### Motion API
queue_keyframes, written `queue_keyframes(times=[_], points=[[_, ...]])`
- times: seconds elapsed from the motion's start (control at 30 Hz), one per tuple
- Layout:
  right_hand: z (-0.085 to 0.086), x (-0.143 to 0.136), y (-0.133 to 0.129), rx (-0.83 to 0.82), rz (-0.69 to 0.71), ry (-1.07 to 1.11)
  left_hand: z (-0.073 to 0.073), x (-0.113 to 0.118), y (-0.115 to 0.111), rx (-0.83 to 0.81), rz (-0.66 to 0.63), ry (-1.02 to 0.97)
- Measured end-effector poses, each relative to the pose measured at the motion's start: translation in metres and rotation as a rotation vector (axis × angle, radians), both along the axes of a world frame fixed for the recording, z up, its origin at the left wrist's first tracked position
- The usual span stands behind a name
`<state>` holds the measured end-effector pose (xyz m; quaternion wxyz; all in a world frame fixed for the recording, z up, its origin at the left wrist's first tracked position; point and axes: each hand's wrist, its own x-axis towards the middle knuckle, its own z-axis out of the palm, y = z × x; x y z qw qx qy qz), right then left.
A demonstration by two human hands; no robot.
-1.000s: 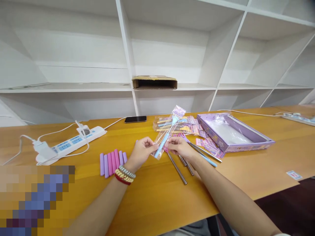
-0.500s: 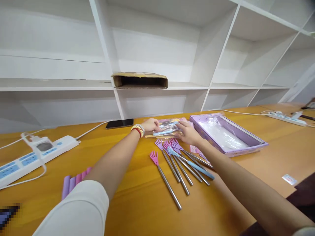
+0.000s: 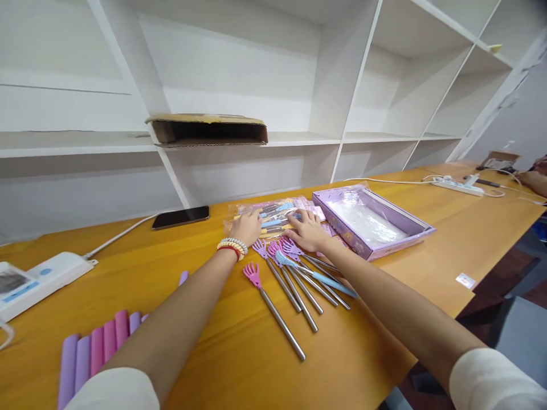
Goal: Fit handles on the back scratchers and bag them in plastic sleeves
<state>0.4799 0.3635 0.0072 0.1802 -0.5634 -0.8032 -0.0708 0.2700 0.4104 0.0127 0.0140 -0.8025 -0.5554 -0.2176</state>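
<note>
Bagged back scratchers (image 3: 273,222) lie on the table (image 3: 239,359), directly between and under the two hands. Their long axes run roughly from left hand (image 3: 247,229) to right hand (image 3: 308,232), crosswise to the forearms, heads mostly toward the right. Neither hand is clearly nearer; both appear to touch the plastic.

Grip, right: fingers spread wide over the bags' right part, palm down. Grip, left: fingers bent over the left part; cannot tell whether they pinch any plastic (fingertips partly lost in glare).

Nearer the body than both hands: loose back scratchers (image 3: 298,288), fanned, handles pointing toward the body. Right of the right hand, just beside the bags: purple box (image 3: 401,242).
</note>
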Motion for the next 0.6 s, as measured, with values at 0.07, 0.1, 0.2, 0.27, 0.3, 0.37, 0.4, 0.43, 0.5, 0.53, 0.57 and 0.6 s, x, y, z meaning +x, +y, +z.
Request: queue_keyframes(times=[0.07,0.1,0.2,0.27,0.3,0.37,0.4,0.43,0.5,0.53,0.57,0.6], points=[[0.001,-0.001,-0.002,0.028,-0.01,0.059,0.003,-0.001,-0.006,-0.032,-0.012,-0.028],[0.002,-0.001,-0.003,0.045,-0.018,0.098,0.006,-0.002,-0.011,-0.044,-0.016,-0.038],[0.007,-0.006,-0.013,0.099,-0.035,0.247,0.015,-0.009,-0.03,-0.035,-0.035,-0.06],[0.011,-0.013,-0.024,0.113,-0.021,0.345,0.021,-0.017,-0.048,0.002,-0.038,-0.074],[0.013,-0.018,-0.031,0.106,0.0,0.387,0.023,-0.021,-0.059,0.014,-0.037,-0.085],[0.014,-0.03,-0.046,0.07,0.065,0.452,0.026,-0.033,-0.085,0.022,-0.027,-0.117],[0.014,-0.036,-0.053,0.052,0.1,0.476,0.026,-0.039,-0.098,0.019,-0.013,-0.134],[0.012,-0.042,-0.06,0.041,0.13,0.498,0.025,-0.046,-0.113,0.01,0.002,-0.146],[0.007,-0.053,-0.073,0.035,0.174,0.516,0.022,-0.06,-0.141,-0.005,0.024,-0.148],[0.004,-0.058,-0.078,0.036,0.196,0.509,0.019,-0.068,-0.154,-0.008,0.025,-0.137],[0.001,-0.062,-0.084,0.036,0.224,0.491,0.017,-0.076,-0.166,-0.005,0.015,-0.118],[-0.003,-0.065,-0.088,0.032,0.259,0.462,0.014,-0.084,-0.175,0.0,0.002,-0.094]])
